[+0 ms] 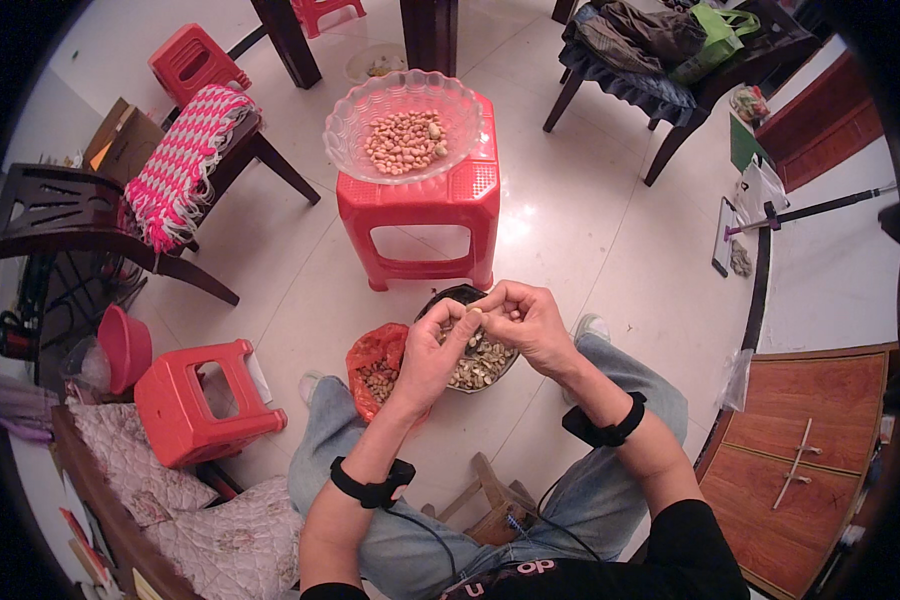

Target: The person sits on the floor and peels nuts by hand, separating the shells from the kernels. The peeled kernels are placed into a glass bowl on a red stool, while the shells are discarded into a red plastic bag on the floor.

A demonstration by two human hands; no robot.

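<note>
My left hand [436, 349] and my right hand [529, 326] meet above a black bag-lined container [454, 292]. Their thumbs and fingertips pinch a small pale peanut [477, 310]. Something small and pinkish shows in the curled fingers of my right hand, too small to identify surely. Broken peanut shells [484, 367] fill the black-lined container below. Beside it, partly behind my left forearm, a red plastic bag [360, 349] holds unshelled-looking brown peanuts [377, 379]. Ahead, a clear scalloped bowl [341, 150] contains pinkish peanut kernels [405, 141] and a few pale shelled-like pieces.
The bowl stands on a tall red plastic stool [420, 199]. Another red stool [195, 401] lies at the left, near a pink basin [124, 349]. Dark chairs stand left and right, one with a pink-and-white knit cover [187, 161]. A flat mop [724, 236] leans at right.
</note>
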